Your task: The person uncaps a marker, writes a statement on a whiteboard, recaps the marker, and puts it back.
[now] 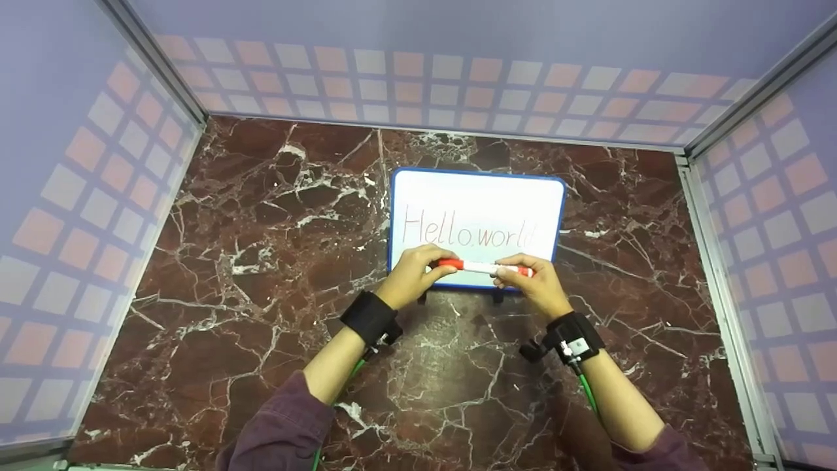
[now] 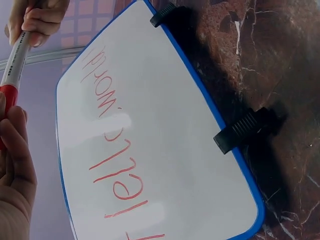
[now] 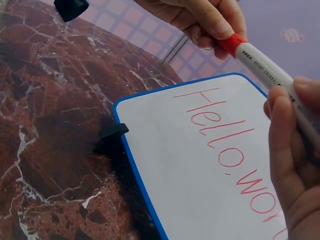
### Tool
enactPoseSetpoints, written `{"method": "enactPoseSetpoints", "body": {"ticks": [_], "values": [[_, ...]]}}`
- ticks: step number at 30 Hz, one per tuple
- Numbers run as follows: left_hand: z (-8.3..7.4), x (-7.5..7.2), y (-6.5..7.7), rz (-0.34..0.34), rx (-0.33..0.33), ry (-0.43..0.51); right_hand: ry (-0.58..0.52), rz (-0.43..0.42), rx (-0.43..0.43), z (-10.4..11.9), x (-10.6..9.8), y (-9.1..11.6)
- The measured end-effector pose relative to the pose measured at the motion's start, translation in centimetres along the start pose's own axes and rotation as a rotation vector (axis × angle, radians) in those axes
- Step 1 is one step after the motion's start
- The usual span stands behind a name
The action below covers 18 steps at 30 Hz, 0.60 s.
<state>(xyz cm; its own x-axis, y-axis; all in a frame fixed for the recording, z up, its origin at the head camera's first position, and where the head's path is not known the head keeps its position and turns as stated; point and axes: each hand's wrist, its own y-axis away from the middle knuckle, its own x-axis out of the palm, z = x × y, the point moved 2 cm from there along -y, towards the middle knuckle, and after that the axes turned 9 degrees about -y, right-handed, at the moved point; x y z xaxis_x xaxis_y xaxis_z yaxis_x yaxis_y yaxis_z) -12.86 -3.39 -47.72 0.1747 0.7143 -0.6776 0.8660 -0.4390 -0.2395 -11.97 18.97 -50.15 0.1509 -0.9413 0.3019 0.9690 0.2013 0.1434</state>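
Observation:
A white marker (image 1: pixel 479 267) with a red cap and a red end is held level between both hands, over the lower part of a blue-edged whiteboard (image 1: pixel 480 190). My left hand (image 1: pixel 418 271) pinches the red cap (image 3: pixel 233 45) between thumb and fingers. Around the white barrel, toward its other end, my right hand (image 1: pixel 533 282) grips with thumb and fingertips. Red handwriting (image 1: pixel 458 229) on the board reads "Hello, world". In the left wrist view the marker (image 2: pixel 17 60) stands apart from the writing, both hands on it.
Black clips (image 2: pixel 245 129) sit on the board's near edge. The board stands on a dark red marbled table (image 1: pixel 274 261), enclosed by pale walls (image 1: pixel 458 72) with pink and white squares. Each wrist wears a black strap (image 1: pixel 369 318) with a green cable.

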Motion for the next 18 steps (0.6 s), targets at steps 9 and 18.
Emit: {"method": "enactPoseSetpoints", "body": {"ticks": [9, 18], "values": [[-0.40, 0.14, -0.60, -0.013, 0.040, 0.006, 0.037, -0.013, 0.012, 0.43, -0.03, -0.34], [0.20, 0.54, -0.40, -0.009, 0.031, 0.003, 0.138, 0.006, -0.001, 0.50, 0.11, -0.48]]}}
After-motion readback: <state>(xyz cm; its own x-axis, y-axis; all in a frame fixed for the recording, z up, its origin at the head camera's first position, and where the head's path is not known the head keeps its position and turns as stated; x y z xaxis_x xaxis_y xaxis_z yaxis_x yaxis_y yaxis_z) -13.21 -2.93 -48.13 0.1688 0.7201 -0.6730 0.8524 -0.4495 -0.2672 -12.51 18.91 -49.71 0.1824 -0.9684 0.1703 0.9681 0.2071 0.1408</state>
